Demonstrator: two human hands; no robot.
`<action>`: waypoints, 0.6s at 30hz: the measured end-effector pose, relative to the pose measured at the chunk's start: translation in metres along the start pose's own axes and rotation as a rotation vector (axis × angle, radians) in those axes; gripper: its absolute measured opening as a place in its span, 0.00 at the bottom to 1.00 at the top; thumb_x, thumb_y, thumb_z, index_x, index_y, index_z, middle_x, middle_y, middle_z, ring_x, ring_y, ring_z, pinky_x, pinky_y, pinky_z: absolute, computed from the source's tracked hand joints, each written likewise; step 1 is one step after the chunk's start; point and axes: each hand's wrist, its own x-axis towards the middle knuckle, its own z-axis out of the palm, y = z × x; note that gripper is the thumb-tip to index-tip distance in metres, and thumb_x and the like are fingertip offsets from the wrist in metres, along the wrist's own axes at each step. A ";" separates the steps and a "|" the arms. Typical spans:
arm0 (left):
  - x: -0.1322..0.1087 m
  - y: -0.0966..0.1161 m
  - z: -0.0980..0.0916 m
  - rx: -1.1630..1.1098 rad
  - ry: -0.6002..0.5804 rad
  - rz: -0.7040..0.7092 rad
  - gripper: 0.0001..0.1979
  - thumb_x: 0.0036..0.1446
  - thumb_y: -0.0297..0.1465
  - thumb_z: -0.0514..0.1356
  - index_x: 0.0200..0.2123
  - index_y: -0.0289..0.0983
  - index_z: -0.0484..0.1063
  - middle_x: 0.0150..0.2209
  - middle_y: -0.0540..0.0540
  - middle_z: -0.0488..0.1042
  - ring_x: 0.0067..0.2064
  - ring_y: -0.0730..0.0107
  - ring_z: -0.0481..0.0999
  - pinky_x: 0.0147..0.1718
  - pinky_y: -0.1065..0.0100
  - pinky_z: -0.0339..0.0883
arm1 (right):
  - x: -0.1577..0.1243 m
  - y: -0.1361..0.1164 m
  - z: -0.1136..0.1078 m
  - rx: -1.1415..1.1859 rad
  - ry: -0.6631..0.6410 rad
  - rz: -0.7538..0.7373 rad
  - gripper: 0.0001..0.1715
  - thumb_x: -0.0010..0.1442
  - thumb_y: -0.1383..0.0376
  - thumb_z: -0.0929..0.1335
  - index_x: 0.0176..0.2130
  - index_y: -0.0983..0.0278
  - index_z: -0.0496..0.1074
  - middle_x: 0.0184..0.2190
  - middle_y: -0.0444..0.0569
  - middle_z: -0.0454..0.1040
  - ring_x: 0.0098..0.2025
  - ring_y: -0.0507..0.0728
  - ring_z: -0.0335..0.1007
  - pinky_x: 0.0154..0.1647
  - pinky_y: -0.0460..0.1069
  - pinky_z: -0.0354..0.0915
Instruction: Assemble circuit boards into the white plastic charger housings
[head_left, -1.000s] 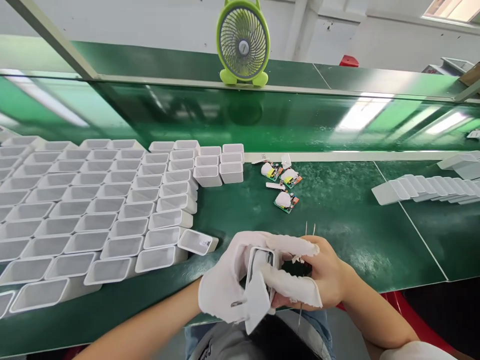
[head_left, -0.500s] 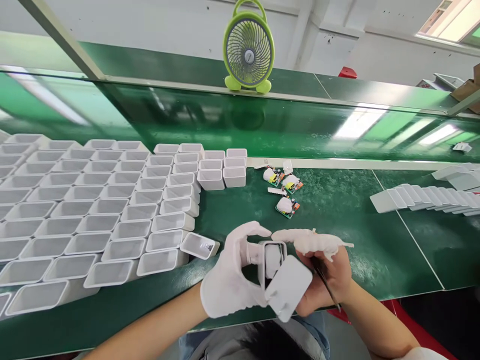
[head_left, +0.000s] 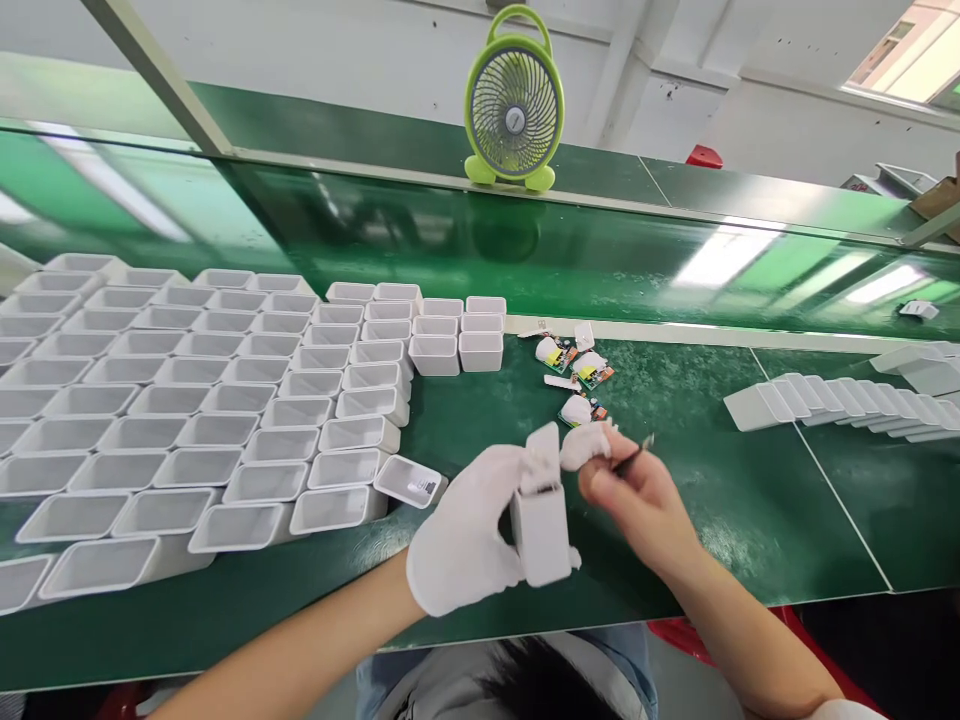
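My left hand (head_left: 465, 535), in a white glove, grips a small white plastic box (head_left: 544, 540), its plain wall facing me. A white cover plate (head_left: 543, 455) stands at the box's far end; whether it is attached, I cannot tell. Close by on the right, my right hand (head_left: 641, 505) pinches a thin dark tool (head_left: 634, 455) whose kind I cannot make out. White coverings wrap some of its fingers. Just beyond the hands lie several small circuit boards (head_left: 592, 370) with white and yellow parts. The box's inside is hidden from view.
Rows of open white boxes (head_left: 176, 468) fill the left of the green table (head_left: 675, 400). One box with a label (head_left: 411, 482) leans by their near corner. White cover plates (head_left: 757, 405) lie overlapped at right. A green fan (head_left: 514, 120) stands on the shelf behind.
My left hand has turned the box, so its wall faces me instead of its open end. The cover plate has swung to the far end. My right hand has drawn the tool up from below.
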 end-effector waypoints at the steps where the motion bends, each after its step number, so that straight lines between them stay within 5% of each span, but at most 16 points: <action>1: 0.001 0.003 0.001 -0.019 0.024 -0.095 0.27 0.36 0.37 0.77 0.43 0.40 0.76 0.41 0.44 0.79 0.40 0.55 0.79 0.40 0.57 0.74 | 0.004 -0.002 -0.004 0.043 0.083 0.018 0.18 0.63 0.50 0.70 0.34 0.61 0.72 0.21 0.39 0.60 0.22 0.50 0.54 0.21 0.47 0.57; 6: 0.011 0.020 0.003 -0.309 0.023 -0.639 0.23 0.39 0.34 0.72 0.39 0.38 0.71 0.29 0.51 0.75 0.30 0.66 0.74 0.29 0.66 0.69 | 0.016 -0.015 -0.021 0.105 0.369 -0.081 0.23 0.64 0.44 0.68 0.34 0.60 0.76 0.32 0.49 0.76 0.28 0.55 0.70 0.26 0.50 0.70; 10: 0.016 0.023 0.002 -0.384 -0.016 -0.671 0.17 0.40 0.35 0.70 0.32 0.38 0.68 0.28 0.53 0.73 0.29 0.71 0.70 0.28 0.69 0.65 | 0.009 -0.022 -0.016 0.019 0.277 -0.135 0.30 0.68 0.41 0.61 0.33 0.60 0.76 0.25 0.47 0.76 0.17 0.52 0.66 0.17 0.49 0.66; 14: 0.014 0.014 0.007 -0.300 0.020 -0.693 0.17 0.41 0.37 0.71 0.30 0.38 0.67 0.25 0.55 0.69 0.26 0.73 0.68 0.26 0.70 0.62 | -0.010 -0.017 -0.001 -0.243 0.273 -0.372 0.03 0.65 0.62 0.72 0.37 0.56 0.77 0.32 0.46 0.81 0.25 0.54 0.77 0.21 0.48 0.72; 18: 0.012 0.000 0.015 -0.202 0.054 -0.690 0.21 0.43 0.45 0.71 0.29 0.39 0.66 0.25 0.54 0.70 0.28 0.71 0.69 0.26 0.70 0.62 | -0.030 -0.006 0.007 -0.645 0.152 -0.673 0.20 0.60 0.75 0.72 0.47 0.53 0.76 0.36 0.47 0.84 0.38 0.60 0.83 0.30 0.53 0.80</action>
